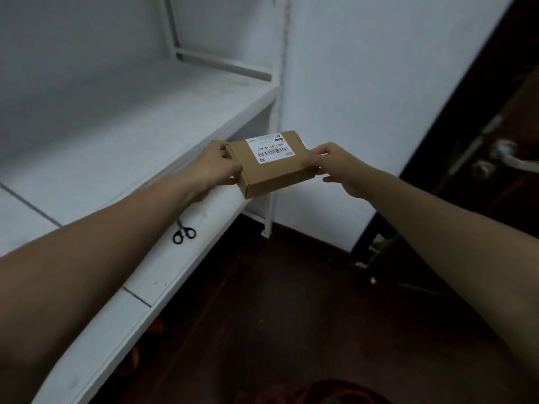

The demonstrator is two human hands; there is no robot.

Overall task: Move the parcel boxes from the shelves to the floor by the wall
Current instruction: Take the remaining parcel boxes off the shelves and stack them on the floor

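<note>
White shelving [116,135] fills the left, beside a pale wall [364,83] and above a dark floor [277,316]. Both arms reach forward, holding one brown parcel box [274,173] in the air off the shelf's front edge. The left hand [217,164] grips its left end, and the right hand [335,167] pinches its right end. One pair of scissors [184,234] lies on the lower shelf.

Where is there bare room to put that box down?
The dark floor between the shelf leg and the white wall is bare. So is the upper shelf board beside the box. Scissors lie on the lower board.
</note>
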